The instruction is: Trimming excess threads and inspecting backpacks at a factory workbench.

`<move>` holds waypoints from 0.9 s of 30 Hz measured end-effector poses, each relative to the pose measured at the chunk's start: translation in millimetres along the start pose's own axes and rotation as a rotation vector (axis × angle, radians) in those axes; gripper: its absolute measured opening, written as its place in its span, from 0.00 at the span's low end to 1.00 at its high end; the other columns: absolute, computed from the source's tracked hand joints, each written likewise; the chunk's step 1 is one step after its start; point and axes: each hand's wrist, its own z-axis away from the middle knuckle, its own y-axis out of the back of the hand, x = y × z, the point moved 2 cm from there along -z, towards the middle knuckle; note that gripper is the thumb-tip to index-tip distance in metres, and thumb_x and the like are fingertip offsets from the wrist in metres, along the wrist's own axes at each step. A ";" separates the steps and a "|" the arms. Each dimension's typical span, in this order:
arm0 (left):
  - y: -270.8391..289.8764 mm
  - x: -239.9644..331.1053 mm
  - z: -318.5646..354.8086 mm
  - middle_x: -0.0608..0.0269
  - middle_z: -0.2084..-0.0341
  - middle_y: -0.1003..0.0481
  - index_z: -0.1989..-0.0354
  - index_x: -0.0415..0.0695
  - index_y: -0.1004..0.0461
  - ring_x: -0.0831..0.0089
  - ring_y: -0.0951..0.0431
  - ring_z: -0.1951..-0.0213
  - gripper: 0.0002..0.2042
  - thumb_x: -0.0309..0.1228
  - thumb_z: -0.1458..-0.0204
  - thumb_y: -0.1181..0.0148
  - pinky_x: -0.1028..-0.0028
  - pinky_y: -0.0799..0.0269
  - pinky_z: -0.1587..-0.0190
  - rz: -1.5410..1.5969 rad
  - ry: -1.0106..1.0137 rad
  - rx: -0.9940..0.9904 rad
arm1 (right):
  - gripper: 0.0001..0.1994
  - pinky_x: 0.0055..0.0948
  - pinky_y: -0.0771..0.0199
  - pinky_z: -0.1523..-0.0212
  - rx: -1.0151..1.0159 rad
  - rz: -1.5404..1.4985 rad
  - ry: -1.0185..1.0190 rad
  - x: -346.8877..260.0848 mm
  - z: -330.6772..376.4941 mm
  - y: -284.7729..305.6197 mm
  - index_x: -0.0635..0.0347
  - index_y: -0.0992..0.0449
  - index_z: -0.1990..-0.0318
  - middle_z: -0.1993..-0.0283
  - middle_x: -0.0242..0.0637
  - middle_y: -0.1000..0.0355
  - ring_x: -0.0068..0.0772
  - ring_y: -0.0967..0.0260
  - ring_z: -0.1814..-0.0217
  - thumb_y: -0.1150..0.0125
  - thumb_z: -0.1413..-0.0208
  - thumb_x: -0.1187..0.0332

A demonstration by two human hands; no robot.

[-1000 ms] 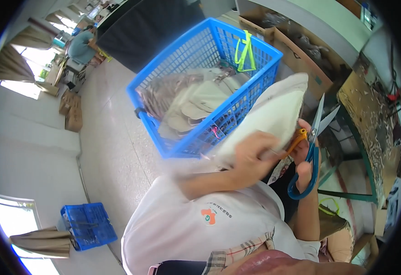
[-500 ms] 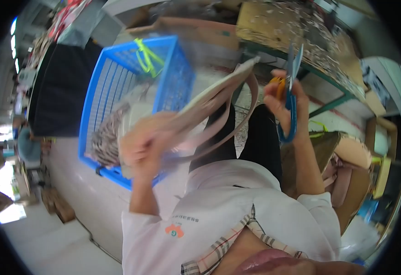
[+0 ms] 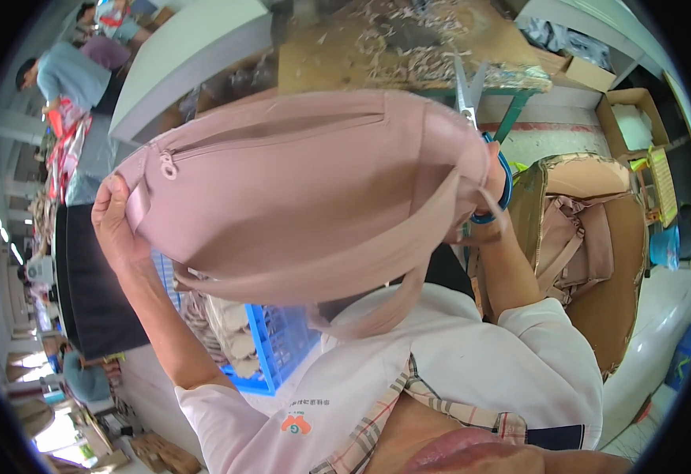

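A pink bag (image 3: 282,166) is stretched sideways between my two hands, with its long zipped slit facing up. The zip pull (image 3: 168,163) sits at the left end of the slit. My left hand (image 3: 116,221) grips the bag's left end, thumb and fingers closed on its edge. A wide pink strap (image 3: 337,272) loops down in front of the bag. My right hand (image 3: 484,231) is at the bag's right end, largely hidden by it. Scissors (image 3: 506,178) with a blue handle are held in that hand, their blades parted and pointing away from me.
A blue plastic basket (image 3: 262,355) with beige pieces in it stands below the bag. On the right is a cardboard box (image 3: 598,332) with pink bags inside. Ahead is a worktable (image 3: 337,59) strewn with scraps. Other people (image 3: 73,75) are at the far left.
Both hands have spread the bag out and turned it, so its zipped side now faces up. The left hand has moved left; the right hand with the scissors has come to the bag's right end.
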 end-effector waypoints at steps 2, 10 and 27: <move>-3.2 -14.3 -23.8 0.64 0.74 0.26 0.70 0.39 0.27 0.79 0.27 0.73 0.05 0.27 0.53 0.44 0.81 0.30 0.69 -0.005 0.013 0.012 | 0.27 0.28 0.40 0.50 -0.180 0.320 0.250 -18.5 -8.3 -42.0 0.65 0.44 0.46 0.51 0.44 0.37 0.32 0.38 0.52 0.47 0.52 0.61; -53.8 -50.9 -91.7 0.61 0.74 0.26 0.70 0.39 0.28 0.76 0.26 0.75 0.08 0.28 0.57 0.40 0.78 0.28 0.72 -0.048 0.230 0.049 | 0.21 0.15 0.41 0.71 0.343 0.801 0.432 -45.2 -32.8 -53.3 0.67 0.34 0.57 0.70 0.30 0.35 0.16 0.40 0.71 0.39 0.64 0.80; -80.9 -82.8 -198.8 0.57 0.71 0.26 0.63 0.35 0.30 0.72 0.25 0.73 0.11 0.29 0.53 0.45 0.75 0.27 0.69 -0.173 0.349 -0.054 | 0.17 0.23 0.35 0.70 0.520 0.471 0.319 -63.6 -109.6 -21.3 0.67 0.31 0.63 0.70 0.34 0.33 0.25 0.36 0.70 0.39 0.65 0.77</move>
